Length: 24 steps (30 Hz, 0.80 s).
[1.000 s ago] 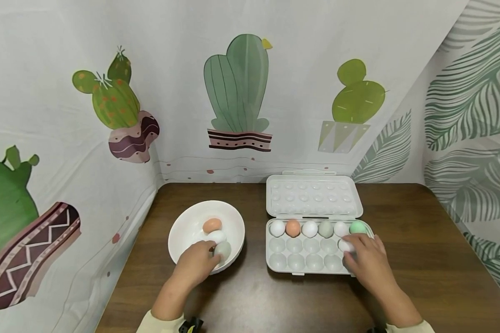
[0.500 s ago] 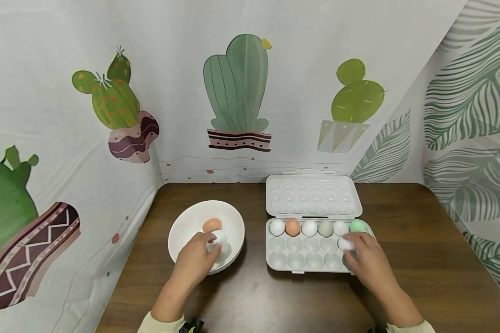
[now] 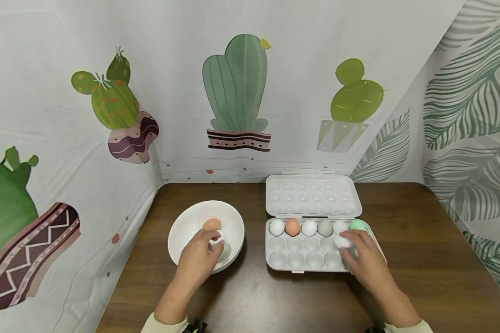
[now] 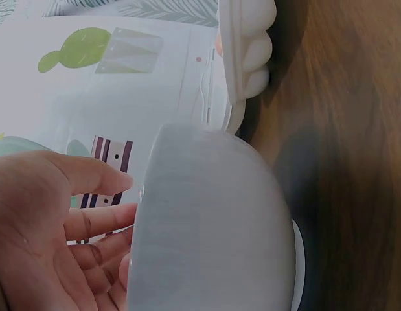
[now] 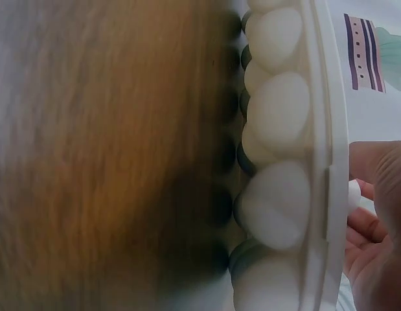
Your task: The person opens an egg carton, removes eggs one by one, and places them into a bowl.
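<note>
A white bowl [image 3: 187, 231] holds a brown egg [image 3: 211, 224] and a white egg [image 3: 219, 236]. My left hand [image 3: 214, 241] reaches into the bowl, and its fingers and thumb curl round the white egg. An open white egg carton [image 3: 277, 259] stands to the right, with several eggs filling its back row. My right hand [image 3: 347, 243] pinches another white egg [image 3: 340, 241] over the tray's middle row, near the right end. The left wrist view shows the bowl's outer wall [image 4: 213, 233] with my fingers [image 4: 90, 223] beside it. The right wrist view shows the carton's underside [image 5: 278, 129].
The carton lid [image 3: 314, 196] lies open flat behind the tray. A brown wooden table [image 3: 421, 259] carries everything. Cloth with cactus and leaf prints hangs close at the back and on both sides.
My left hand moved from the pale egg at the bowl's front up onto the white egg. My right hand shifted its white egg slightly left over the tray.
</note>
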Motion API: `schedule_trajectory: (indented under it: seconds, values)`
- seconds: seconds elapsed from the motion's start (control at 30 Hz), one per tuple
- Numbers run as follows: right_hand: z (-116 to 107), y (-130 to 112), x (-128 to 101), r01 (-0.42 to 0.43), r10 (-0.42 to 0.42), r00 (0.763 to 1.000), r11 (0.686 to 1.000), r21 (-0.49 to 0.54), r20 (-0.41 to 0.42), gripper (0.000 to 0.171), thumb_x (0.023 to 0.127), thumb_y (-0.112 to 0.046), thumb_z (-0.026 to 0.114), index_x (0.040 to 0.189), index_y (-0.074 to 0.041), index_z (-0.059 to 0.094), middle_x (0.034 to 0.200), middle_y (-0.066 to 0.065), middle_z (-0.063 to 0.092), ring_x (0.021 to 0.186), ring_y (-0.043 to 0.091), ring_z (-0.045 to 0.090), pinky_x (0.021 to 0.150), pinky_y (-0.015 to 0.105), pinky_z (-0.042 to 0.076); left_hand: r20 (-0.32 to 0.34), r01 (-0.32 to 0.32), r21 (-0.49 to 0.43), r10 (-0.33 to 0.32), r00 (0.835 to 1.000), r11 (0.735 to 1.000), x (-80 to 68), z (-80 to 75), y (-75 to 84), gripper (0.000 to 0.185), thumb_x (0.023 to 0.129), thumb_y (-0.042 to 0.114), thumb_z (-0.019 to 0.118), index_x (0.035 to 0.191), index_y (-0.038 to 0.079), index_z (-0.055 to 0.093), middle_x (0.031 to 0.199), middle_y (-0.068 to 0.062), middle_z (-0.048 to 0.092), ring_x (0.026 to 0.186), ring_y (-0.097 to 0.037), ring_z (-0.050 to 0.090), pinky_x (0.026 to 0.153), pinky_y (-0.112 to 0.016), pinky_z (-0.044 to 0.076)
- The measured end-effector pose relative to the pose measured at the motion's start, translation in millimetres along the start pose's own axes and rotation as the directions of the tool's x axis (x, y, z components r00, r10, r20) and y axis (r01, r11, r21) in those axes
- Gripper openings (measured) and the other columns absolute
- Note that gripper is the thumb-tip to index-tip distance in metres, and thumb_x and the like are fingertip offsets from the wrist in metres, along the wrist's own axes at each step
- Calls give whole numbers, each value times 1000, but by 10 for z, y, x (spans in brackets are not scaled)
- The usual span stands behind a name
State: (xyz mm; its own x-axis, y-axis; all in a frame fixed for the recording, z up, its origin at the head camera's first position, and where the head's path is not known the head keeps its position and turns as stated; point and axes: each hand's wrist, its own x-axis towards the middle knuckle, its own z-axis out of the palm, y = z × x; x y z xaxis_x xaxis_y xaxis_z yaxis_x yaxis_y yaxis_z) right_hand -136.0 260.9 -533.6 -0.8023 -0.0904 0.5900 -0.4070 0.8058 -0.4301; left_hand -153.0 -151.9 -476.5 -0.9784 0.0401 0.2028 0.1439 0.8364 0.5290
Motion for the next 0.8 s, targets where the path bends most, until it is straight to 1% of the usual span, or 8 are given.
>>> schedule_trajectory:
  seconds: [0.07, 0.1, 0.13, 0.2, 0.37, 0.5, 0.63, 0.8]
  values:
    - [20, -17, -2, 7, -7, 1000, 999, 33, -3, 42, 70, 8, 80, 109, 0, 69, 111, 19, 64, 103, 34, 59, 104, 2, 25, -8, -5, -10, 5, 1000, 1000, -6, 8, 28, 17, 91, 22, 70, 105, 11, 72, 97, -3, 68, 78, -13, 64, 74, -35, 51]
    - [30, -28, -3, 12, -12, 1000, 999, 50, -5, 42, 70, 9, 80, 109, 1, 69, 111, 19, 64, 102, 33, 59, 105, -1, 21, -9, -5, -16, 5, 1000, 1000, -12, 12, 44, 17, 91, 22, 70, 105, 12, 72, 96, -3, 67, 78, -12, 64, 73, -35, 51]
    - [40, -39, -7, 17, -16, 1000, 998, 65, -6, 42, 69, 10, 80, 109, 2, 69, 110, 19, 65, 102, 32, 58, 106, -2, 20, -9, -4, -22, 3, 1000, 1000, -18, 18, 61, 17, 91, 22, 70, 105, 12, 72, 95, -3, 67, 78, -12, 63, 73, -35, 51]
    - [57, -64, -11, 23, -23, 1000, 997, 72, -11, 42, 69, 10, 80, 109, 2, 69, 111, 18, 65, 103, 31, 58, 107, -2, 20, -8, 1, -33, -1, 1000, 999, -32, 34, 93, 18, 90, 22, 70, 105, 12, 72, 93, -2, 66, 77, -12, 62, 72, -34, 50]
    - [89, -134, -24, 3, -2, 1000, 994, 110, -4, 44, 71, 9, 80, 112, -1, 69, 115, 15, 65, 107, 29, 57, 106, -2, 22, -25, -9, -86, 7, 1000, 996, -60, 74, 151, 22, 90, 20, 71, 109, 11, 72, 99, 0, 68, 78, -12, 63, 72, -31, 50]
    - [107, -195, -28, -10, 11, 1000, 987, 158, -3, 45, 73, 8, 80, 115, -3, 69, 117, 12, 64, 110, 24, 57, 106, -1, 24, -58, -54, -116, 47, 997, 992, -79, 114, 184, 26, 89, 16, 73, 114, 11, 71, 103, 1, 70, 80, -13, 63, 71, -29, 50]
    - [127, -251, -22, -17, 19, 1000, 982, 188, -8, 45, 73, 7, 81, 115, -5, 69, 116, 10, 64, 112, 18, 56, 107, 1, 26, -82, -107, -116, 98, 992, 987, -96, 177, 228, 31, 87, 15, 76, 117, 13, 71, 103, 3, 70, 81, -11, 63, 70, -28, 50]
    - [166, -337, -15, -4, 4, 1000, 975, 223, -2, 43, 75, 7, 78, 115, -4, 69, 116, 10, 65, 113, 16, 56, 107, 2, 28, -107, -177, -137, 163, 981, 975, -147, 257, 266, 33, 85, 14, 78, 117, 13, 71, 103, 2, 70, 80, -12, 64, 70, -26, 51]
